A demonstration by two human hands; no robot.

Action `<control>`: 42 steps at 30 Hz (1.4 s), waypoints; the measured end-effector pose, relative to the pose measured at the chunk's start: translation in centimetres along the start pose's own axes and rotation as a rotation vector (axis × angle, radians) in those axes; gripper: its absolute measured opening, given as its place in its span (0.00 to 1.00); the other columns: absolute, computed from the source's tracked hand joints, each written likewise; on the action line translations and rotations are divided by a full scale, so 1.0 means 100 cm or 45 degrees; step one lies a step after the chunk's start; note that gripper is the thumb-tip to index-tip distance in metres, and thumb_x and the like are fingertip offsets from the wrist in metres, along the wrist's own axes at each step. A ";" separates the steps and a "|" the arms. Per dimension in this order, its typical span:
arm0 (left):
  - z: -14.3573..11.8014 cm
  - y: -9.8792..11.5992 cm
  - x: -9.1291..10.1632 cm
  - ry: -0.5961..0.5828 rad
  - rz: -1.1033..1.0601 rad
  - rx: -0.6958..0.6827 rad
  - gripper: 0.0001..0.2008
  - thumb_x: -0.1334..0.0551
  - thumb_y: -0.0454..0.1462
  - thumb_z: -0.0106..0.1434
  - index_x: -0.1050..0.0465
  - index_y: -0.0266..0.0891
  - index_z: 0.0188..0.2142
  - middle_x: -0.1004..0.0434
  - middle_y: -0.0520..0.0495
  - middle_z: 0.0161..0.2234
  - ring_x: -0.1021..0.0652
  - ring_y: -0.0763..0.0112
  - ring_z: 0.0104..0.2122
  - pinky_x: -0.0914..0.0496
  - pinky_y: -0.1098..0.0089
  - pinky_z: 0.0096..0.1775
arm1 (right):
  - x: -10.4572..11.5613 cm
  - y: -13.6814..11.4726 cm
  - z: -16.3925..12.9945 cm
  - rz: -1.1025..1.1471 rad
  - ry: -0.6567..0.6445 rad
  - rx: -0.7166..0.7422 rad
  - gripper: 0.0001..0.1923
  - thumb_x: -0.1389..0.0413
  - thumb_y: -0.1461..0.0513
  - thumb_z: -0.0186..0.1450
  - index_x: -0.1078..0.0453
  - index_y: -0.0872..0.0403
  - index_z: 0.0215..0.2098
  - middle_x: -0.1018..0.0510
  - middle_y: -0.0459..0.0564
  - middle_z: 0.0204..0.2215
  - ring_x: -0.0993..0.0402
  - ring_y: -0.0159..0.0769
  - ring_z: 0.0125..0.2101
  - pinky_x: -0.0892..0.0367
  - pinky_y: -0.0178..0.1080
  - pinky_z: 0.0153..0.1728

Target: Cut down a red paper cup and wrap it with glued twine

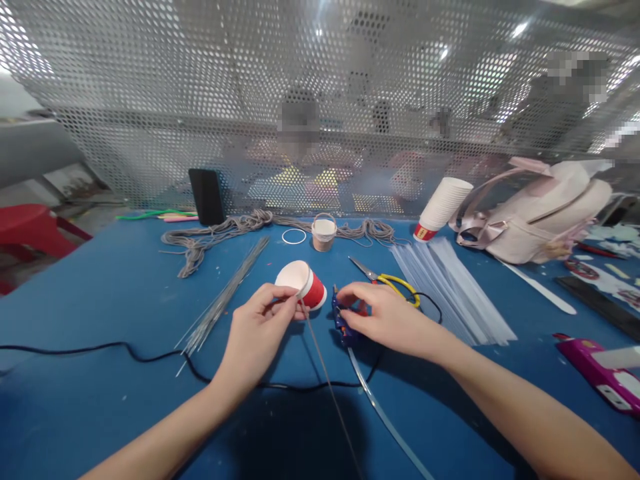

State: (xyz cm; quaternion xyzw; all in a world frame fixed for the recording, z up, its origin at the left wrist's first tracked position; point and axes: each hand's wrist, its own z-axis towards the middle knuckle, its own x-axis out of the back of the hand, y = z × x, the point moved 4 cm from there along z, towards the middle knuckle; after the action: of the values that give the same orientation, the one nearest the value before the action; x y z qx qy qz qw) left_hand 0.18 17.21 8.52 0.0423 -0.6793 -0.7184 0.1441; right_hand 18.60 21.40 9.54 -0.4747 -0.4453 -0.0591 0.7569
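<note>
My left hand [267, 313] pinches the rim of a red and white paper cup [314, 292], tilted with its mouth toward the upper left. A grey cord [325, 370] runs from under those fingertips down toward the front edge. My right hand [375, 310] is closed around a blue hot glue gun [340, 320], just right of the cup and apart from it. A long clear glue stick [385, 420] trails from the gun's rear. Scissors with yellow handles [395, 283] lie behind my right hand, partly covered by it.
A small cord-trimmed bucket [324, 235] and a white ring [294, 237] stand behind the cup. Wires [225, 297] lie left, clear strips [450, 290] right. Stacked cups [443, 208], a backpack [545, 213] and a phone [207, 197] line the back. A black cable [300, 387] crosses the table.
</note>
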 end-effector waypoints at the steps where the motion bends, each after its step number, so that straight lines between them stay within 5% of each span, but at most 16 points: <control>1: 0.000 0.000 -0.001 -0.001 0.010 -0.014 0.08 0.36 0.42 0.55 0.25 0.39 0.31 0.21 0.50 0.27 0.19 0.67 0.28 0.25 0.68 0.36 | -0.006 -0.005 0.003 0.245 0.015 -0.067 0.06 0.46 0.66 0.62 0.29 0.55 0.38 0.22 0.48 0.32 0.26 0.33 0.32 0.31 0.37 0.34; 6: -0.001 0.002 -0.002 0.021 0.105 -0.123 0.06 0.37 0.40 0.55 0.24 0.40 0.29 0.24 0.52 0.28 0.22 0.72 0.26 0.27 0.73 0.33 | -0.041 -0.012 0.017 0.991 -0.022 -0.390 0.08 0.39 0.59 0.57 0.30 0.57 0.30 0.22 0.46 0.25 0.32 0.25 0.19 0.38 0.30 0.21; 12: -0.002 0.005 -0.001 0.052 0.232 -0.255 0.04 0.38 0.38 0.55 0.24 0.42 0.28 0.24 0.52 0.28 0.24 0.72 0.28 0.28 0.74 0.32 | -0.052 -0.015 0.017 1.374 0.062 -0.591 0.16 0.31 0.62 0.45 0.30 0.58 0.29 0.29 0.40 0.17 0.44 0.20 0.14 0.52 0.27 0.14; 16: -0.003 0.001 -0.004 0.015 0.176 -0.219 0.04 0.37 0.38 0.55 0.24 0.42 0.29 0.24 0.52 0.29 0.23 0.71 0.28 0.27 0.73 0.33 | -0.055 -0.018 0.015 1.599 0.001 -0.670 0.12 0.35 0.61 0.49 0.33 0.57 0.26 0.32 0.38 0.15 0.53 0.17 0.11 0.58 0.27 0.13; 19: -0.003 -0.004 -0.006 -0.028 0.075 -0.168 0.05 0.36 0.39 0.56 0.23 0.42 0.31 0.24 0.51 0.30 0.21 0.71 0.27 0.25 0.70 0.35 | -0.049 -0.014 0.016 1.407 0.101 -0.529 0.08 0.40 0.60 0.54 0.32 0.56 0.26 0.35 0.37 0.14 0.50 0.19 0.12 0.54 0.28 0.13; 23: -0.003 -0.006 -0.007 -0.085 -0.004 -0.134 0.06 0.36 0.40 0.56 0.22 0.42 0.31 0.24 0.51 0.31 0.20 0.70 0.28 0.24 0.70 0.36 | -0.037 -0.013 0.013 0.812 0.326 -0.174 0.03 0.44 0.63 0.58 0.29 0.56 0.28 0.34 0.40 0.17 0.42 0.25 0.18 0.44 0.30 0.20; 28: -0.006 -0.006 -0.008 -0.115 -0.050 -0.072 0.05 0.35 0.39 0.55 0.21 0.42 0.30 0.24 0.52 0.31 0.19 0.70 0.28 0.23 0.72 0.34 | -0.032 -0.019 0.009 0.356 0.492 0.144 0.07 0.47 0.66 0.61 0.28 0.56 0.27 0.35 0.41 0.18 0.43 0.26 0.19 0.44 0.32 0.22; 42: -0.006 -0.009 -0.011 -0.120 -0.097 0.134 0.10 0.33 0.43 0.51 0.22 0.39 0.29 0.23 0.51 0.30 0.19 0.67 0.27 0.23 0.68 0.35 | -0.031 -0.014 0.010 0.258 0.548 0.103 0.07 0.46 0.65 0.60 0.29 0.55 0.26 0.35 0.40 0.16 0.43 0.26 0.18 0.45 0.32 0.22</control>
State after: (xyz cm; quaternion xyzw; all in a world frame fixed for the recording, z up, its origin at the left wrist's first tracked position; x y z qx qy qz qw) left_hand 1.29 16.96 7.42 0.0418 -0.7199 -0.6880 0.0820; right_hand 15.45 20.43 8.36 -0.4626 -0.2258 -0.0648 0.8549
